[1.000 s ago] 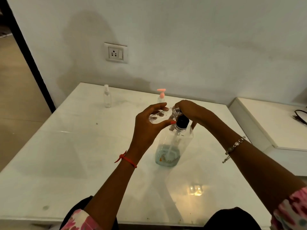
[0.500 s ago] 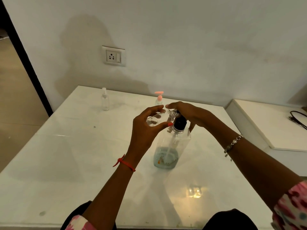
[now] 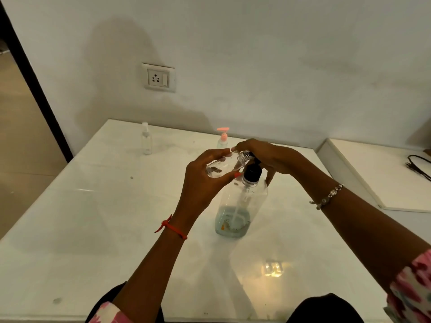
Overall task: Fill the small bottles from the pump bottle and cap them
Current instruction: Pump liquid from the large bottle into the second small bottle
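A large clear pump bottle (image 3: 240, 206) with a black pump head stands mid-table, with pale blue liquid low in it. My left hand (image 3: 205, 180) grips a small clear bottle (image 3: 221, 167), tilted on its side with its mouth held at the pump's spout. My right hand (image 3: 268, 157) lies over the black pump head, fingers curled on it. Farther back stand a small clear spray bottle (image 3: 146, 139) with a white cap and a small bottle with a pink pump (image 3: 222, 138), partly hidden behind my left hand.
The white glossy table (image 3: 93, 229) meets a white wall with a socket (image 3: 158, 78). A lower white surface (image 3: 373, 173) with a black cable (image 3: 417, 166) adjoins on the right. A dark door frame stands at the left.
Both hands keep their grip on the small bottle and the pump head. The view has shifted slightly; the pump bottle stays in place.
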